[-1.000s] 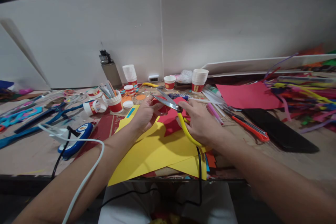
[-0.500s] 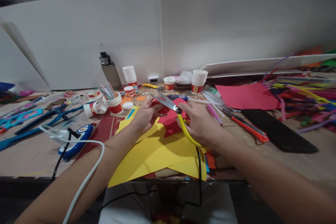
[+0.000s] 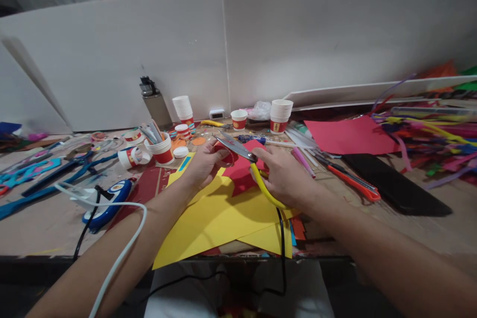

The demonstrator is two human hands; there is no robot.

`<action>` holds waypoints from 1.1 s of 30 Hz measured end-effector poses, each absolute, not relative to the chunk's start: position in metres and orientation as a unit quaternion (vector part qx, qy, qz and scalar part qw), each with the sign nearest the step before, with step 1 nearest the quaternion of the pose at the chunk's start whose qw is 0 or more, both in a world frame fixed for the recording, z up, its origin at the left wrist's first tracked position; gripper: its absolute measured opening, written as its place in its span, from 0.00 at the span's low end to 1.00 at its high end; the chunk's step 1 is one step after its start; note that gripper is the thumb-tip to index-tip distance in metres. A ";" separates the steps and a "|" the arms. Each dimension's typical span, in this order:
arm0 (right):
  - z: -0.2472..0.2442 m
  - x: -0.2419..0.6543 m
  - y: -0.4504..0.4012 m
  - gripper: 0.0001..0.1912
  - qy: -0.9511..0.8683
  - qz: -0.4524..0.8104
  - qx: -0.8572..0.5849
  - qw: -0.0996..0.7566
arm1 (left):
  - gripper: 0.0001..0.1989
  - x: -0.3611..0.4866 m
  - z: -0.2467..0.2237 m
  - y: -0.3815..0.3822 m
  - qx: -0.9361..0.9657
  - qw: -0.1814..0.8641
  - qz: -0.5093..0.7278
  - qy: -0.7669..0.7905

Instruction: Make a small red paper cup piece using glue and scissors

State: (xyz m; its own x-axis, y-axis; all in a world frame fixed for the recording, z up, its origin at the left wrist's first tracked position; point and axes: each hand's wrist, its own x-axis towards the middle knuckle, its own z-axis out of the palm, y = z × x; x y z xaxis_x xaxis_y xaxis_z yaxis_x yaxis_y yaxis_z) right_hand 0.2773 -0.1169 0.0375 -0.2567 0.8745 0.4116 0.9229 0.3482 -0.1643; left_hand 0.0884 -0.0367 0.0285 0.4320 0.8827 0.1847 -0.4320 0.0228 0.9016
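My right hand is wrapped round the yellow handle of a pair of scissors, whose metal blades point away and to the left, slightly apart. Between the fingers of my left hand is a small curved piece of red paper, right beside the blades. Whether the blades touch it, I cannot tell. Below both hands, a larger red paper sheet lies over yellow paper sheets.
Paper cup stacks stand along the white board. To the right are a red utility knife, a black phone-like slab and red paper. A pen-filled cup and a blue device with cables lie left.
The red piece in my left hand has turned a little, so more of its curved edge shows. The scissors blades look slightly closer together. The view has shifted slightly.
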 end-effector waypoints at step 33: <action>0.040 0.277 -0.119 0.20 -0.791 -0.050 -0.566 0.226 | 0.18 0.090 0.024 -0.035 0.498 0.681 0.486 0.228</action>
